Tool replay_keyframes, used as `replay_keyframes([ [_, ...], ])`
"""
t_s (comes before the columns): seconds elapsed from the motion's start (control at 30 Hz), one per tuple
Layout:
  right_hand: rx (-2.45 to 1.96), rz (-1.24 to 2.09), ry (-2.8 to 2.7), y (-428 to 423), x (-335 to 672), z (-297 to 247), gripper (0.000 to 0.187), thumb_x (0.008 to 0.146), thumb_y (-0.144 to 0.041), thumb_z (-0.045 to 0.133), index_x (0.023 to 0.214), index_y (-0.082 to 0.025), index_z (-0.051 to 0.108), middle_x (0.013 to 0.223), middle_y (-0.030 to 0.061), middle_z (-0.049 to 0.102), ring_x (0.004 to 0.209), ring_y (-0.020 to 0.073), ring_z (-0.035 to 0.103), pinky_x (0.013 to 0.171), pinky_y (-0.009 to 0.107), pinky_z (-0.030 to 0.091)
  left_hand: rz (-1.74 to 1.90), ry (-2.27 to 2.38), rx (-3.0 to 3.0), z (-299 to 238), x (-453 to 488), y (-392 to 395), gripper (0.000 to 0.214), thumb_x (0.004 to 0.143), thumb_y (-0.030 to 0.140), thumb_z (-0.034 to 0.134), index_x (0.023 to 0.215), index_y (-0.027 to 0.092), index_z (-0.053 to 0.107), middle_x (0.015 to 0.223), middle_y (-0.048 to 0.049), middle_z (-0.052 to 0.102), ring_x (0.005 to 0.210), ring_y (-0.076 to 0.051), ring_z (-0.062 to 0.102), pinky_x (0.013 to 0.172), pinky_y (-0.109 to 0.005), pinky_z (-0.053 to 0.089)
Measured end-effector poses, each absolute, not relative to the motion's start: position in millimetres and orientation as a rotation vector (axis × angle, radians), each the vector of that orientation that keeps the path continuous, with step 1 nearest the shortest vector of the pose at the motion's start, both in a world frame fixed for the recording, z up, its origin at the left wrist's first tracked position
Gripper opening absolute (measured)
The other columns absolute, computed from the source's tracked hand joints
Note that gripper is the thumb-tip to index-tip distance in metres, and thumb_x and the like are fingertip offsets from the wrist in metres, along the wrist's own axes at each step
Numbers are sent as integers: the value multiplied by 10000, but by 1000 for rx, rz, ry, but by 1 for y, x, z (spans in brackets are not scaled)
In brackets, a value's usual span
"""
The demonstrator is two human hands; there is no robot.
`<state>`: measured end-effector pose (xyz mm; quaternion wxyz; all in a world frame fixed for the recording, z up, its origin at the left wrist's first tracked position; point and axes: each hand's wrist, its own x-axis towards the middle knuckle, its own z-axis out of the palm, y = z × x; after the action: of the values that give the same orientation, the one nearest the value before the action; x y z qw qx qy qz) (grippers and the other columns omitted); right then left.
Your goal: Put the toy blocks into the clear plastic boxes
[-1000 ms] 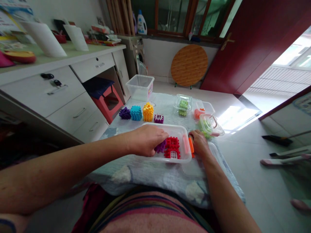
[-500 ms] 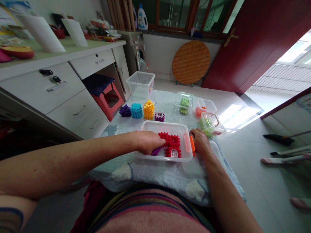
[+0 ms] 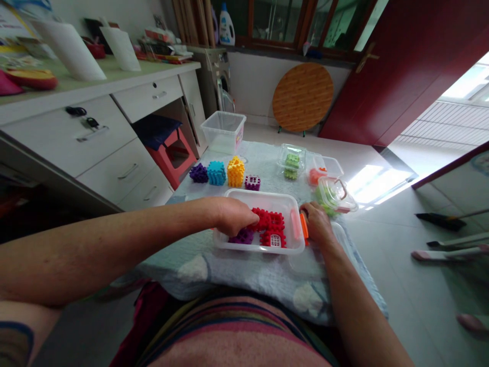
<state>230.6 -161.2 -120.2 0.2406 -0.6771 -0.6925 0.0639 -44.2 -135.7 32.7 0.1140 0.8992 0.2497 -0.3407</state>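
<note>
A clear plastic box (image 3: 263,250) with orange latches lies on the cloth-covered table before me. Inside are red interlocking building blocks (image 3: 275,221), one with a white lattice window (image 3: 275,240), and a purple block (image 3: 242,236). My left hand (image 3: 236,216) reaches over the box's left side, its fingers closed at the edge of the red blocks; the fingertips are partly hidden. On the other side, my right hand (image 3: 316,220) curls against the box's right end beside the orange latch (image 3: 304,226).
Behind the box stand dark purple (image 3: 198,173), blue (image 3: 216,173) and yellow (image 3: 236,172) block cubes, plus a purple window block (image 3: 252,182). An open clear bin (image 3: 223,130) is at the back left. Lidded boxes (image 3: 292,159) with green and orange pieces sit at the right.
My left hand has lifted slightly and drawn away from the purple block, which now shows more. My right hand stays at the box's end. The view has shifted a little.
</note>
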Motion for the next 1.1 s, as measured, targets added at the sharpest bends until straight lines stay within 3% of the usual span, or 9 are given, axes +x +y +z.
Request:
replay_keyframes([
  [0.33, -1838, 187, -1899, -161, 230, -119, 249, 873, -228, 449, 799, -164, 678, 814, 78, 592, 765, 192, 536, 708, 296, 389, -1097, 772, 2587, 20, -41, -142, 551, 825, 153, 636, 1362, 103, 524, 1123, -201, 742, 1048, -335, 686, 903, -396, 468],
  [0.57, -1845, 170, -1897, -161, 231, -121, 256, 877, -235, 436, 776, -169, 663, 792, 70, 574, 751, 190, 521, 701, 298, 384, -1046, 835, 2501, 14, -41, -143, 587, 831, 154, 628, 1399, 79, 500, 1195, -233, 710, 978, -329, 696, 739, -336, 493],
  [0.87, -1847, 182, -1903, -160, 233, -121, 240, 877, -234, 446, 785, -186, 663, 807, 70, 586, 763, 192, 525, 706, 300, 391, -958, 791, 2450, 11, -40, -137, 446, 800, 85, 586, 1243, 138, 602, 1113, -154, 741, 856, -232, 682, 682, -273, 462],
  [1.03, -1839, 182, -1907, -161, 233, -120, 236, 883, -221, 451, 785, -198, 664, 808, 74, 591, 770, 193, 534, 717, 302, 397, -971, 888, 2481, 21, -36, -145, 409, 783, 108, 637, 1191, 105, 655, 1087, -210, 738, 905, -318, 694, 766, -360, 503],
  [1.1, -1840, 177, -1909, -161, 232, -120, 240, 882, -220, 447, 799, -188, 670, 813, 75, 590, 777, 197, 538, 723, 303, 401, -907, 958, 2457, 19, -36, -148, 375, 767, 108, 654, 1140, 131, 687, 1055, -191, 748, 919, -340, 695, 810, -395, 506],
])
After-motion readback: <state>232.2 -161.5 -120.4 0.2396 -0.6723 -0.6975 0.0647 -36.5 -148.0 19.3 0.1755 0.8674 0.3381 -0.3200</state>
